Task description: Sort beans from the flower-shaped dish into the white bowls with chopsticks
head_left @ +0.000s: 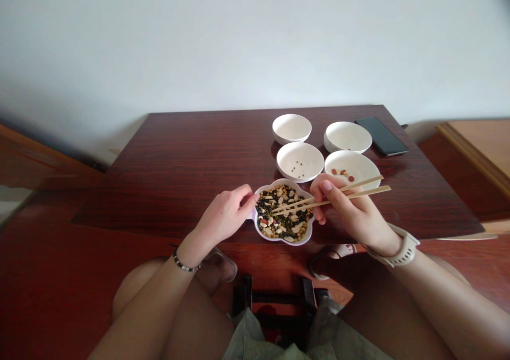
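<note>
A shallow flower-shaped bowl (272,237) full of mixed beans and peanuts (285,211) sits at the table's front edge. At its left side, my left hand (235,207) pinches the rim by the small handle. My right hand (338,203) is closed round a pair of wooden chopsticks (368,186), whose tips reach down among the beans. Just behind stands a white bowl (285,161) with several small green beans in it. To its right, another white bowl (360,163) holds several reddish and pale pieces, partly hidden by my right hand.
Two more white bowls stand farther back, the back left bowl (292,125) and the back right bowl (350,134). A dark phone or tablet (381,135) lies beside them on the dark wooden table (191,158). The wall (239,41) rises behind the table.
</note>
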Action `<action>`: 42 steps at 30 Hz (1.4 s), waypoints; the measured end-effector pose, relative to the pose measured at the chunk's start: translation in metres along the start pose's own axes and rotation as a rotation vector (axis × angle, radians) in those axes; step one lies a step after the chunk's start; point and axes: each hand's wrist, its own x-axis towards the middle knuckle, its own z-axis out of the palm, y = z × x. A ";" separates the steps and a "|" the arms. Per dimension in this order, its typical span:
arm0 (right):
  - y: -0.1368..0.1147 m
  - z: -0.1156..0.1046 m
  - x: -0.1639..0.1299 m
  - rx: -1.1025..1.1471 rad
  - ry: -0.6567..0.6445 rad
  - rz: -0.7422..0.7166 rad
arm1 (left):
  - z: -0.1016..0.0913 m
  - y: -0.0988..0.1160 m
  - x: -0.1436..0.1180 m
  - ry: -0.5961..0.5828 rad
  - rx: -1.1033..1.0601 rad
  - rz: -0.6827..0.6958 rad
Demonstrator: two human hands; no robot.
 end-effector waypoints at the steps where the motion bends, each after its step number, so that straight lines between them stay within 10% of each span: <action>1: 0.000 0.000 0.000 -0.002 0.005 -0.002 | 0.000 0.000 0.000 -0.002 0.000 -0.001; 42: 0.003 0.001 0.000 0.020 0.006 0.032 | 0.003 -0.005 0.000 0.002 -0.015 0.004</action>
